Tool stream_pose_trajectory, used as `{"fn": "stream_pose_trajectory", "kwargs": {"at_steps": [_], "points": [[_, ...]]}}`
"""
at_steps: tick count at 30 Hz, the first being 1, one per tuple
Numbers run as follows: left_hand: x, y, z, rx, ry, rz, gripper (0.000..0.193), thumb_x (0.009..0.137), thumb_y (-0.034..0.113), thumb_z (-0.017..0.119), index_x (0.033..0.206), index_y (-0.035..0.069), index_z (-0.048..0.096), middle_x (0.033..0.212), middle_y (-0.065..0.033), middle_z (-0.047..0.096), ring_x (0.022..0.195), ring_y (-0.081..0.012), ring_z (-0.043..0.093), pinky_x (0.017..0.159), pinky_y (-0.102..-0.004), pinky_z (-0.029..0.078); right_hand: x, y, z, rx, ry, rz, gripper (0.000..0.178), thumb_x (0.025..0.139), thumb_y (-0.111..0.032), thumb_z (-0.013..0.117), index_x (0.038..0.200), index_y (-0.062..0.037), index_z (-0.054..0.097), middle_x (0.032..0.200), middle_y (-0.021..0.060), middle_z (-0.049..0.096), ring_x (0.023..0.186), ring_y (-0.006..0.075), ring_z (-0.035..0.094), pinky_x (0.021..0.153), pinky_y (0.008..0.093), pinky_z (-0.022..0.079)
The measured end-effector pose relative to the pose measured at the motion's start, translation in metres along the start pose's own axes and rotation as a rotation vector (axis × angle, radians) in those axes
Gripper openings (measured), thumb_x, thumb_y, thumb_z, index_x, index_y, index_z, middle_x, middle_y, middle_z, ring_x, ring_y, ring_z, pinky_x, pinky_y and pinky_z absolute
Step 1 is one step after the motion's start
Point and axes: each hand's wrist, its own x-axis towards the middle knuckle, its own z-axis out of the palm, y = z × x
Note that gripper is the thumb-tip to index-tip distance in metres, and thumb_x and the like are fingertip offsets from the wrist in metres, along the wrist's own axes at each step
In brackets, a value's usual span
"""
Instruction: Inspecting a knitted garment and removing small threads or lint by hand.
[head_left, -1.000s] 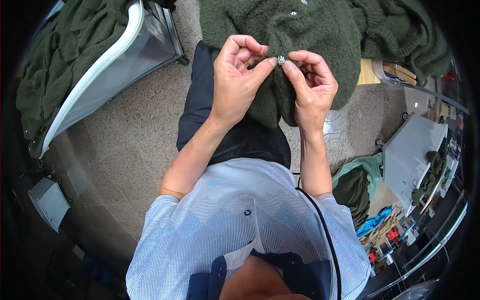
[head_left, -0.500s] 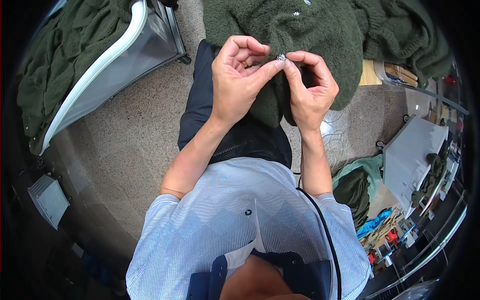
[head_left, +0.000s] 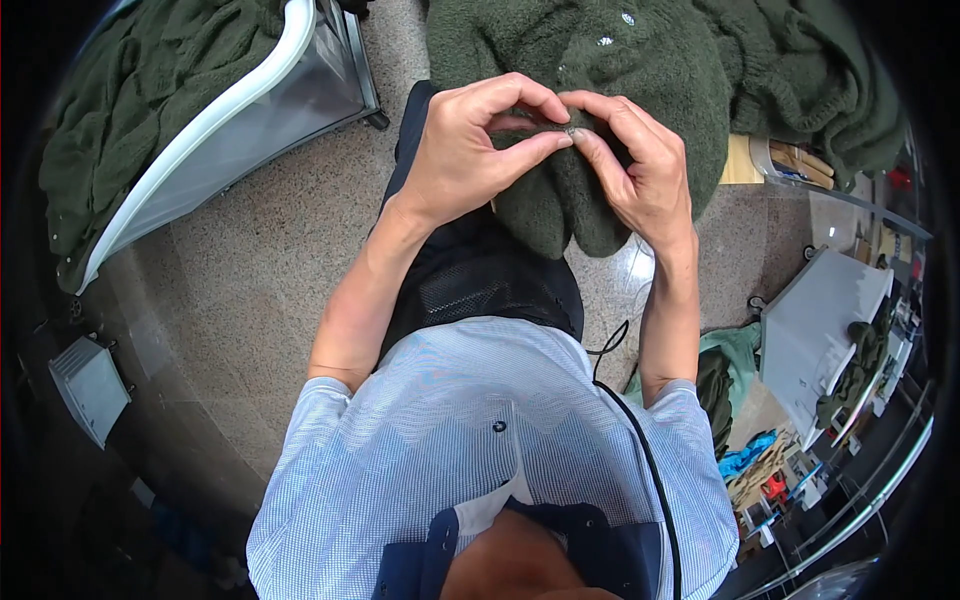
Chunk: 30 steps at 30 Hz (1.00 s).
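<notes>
A thick dark green knit garment (head_left: pixel 665 110) lies over my lap and spreads ahead of me. Both hands meet above it, their fingertips almost touching. My left hand (head_left: pixel 470 140) is closed in a pinch, thumb and forefinger on a small bit of the knit. From the other side my right hand (head_left: pixel 640 165) pinches the same spot, its fingers bent. Between the fingertips a small sparkly button is mostly hidden. Farther up the garment, shiny buttons (head_left: pixel 605 41) show on the knit.
At the left, a white-edged grey cart (head_left: pixel 255 130) on wheels bears more green knitwear (head_left: pixel 150 110). More green knit (head_left: pixel 800 70) lies at the far right over a wooden surface (head_left: pixel 741 160). A grey wheeled table (head_left: pixel 825 330) stands right. A black cable (head_left: pixel 640 430) runs down my shirt.
My hands have shifted slightly right and lower, and the left forefinger has closed in toward its thumb. The sparkly button, plain to see before, is now mostly covered by fingertips.
</notes>
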Motion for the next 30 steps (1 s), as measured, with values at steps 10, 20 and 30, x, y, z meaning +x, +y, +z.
{"fn": "stream_pose_trajectory", "kwargs": {"at_steps": [10,20,30], "points": [[-0.009,-0.006,0.001,-0.002,-0.021,-0.050,0.021,0.098,-0.013,0.077,0.118,-0.006,0.075,0.125,-0.0123,0.075,0.117,-0.0164,0.074,0.102,-0.0315,0.067,0.004,0.006,-0.009,-0.006,-0.066,-0.013,0.020,0.095,0.001,0.083,0.114,0.0024,0.078,0.102,0.0136,0.083,0.088,0.0237,0.081,0.078,0.0334,0.062],[-0.011,-0.013,0.003,-0.072,0.028,-0.089,0.025,0.099,-0.013,0.076,0.122,-0.005,0.074,0.126,-0.0119,0.074,0.119,-0.0167,0.073,0.103,-0.0312,0.066,0.005,0.011,-0.005,0.036,-0.041,-0.026,0.016,0.095,0.003,0.082,0.111,0.0030,0.078,0.102,0.0138,0.082,0.088,0.0239,0.081,0.079,0.0333,0.062],[-0.014,-0.021,0.009,-0.132,0.065,-0.130,0.029,0.098,-0.012,0.078,0.127,-0.005,0.074,0.130,-0.0105,0.072,0.117,-0.0163,0.074,0.101,-0.0290,0.065,-0.014,0.017,0.023,0.033,0.159,-0.022,0.015,0.095,0.005,0.082,0.108,0.0013,0.077,0.099,0.0133,0.081,0.087,0.0219,0.080,0.077,0.0325,0.061]]}}
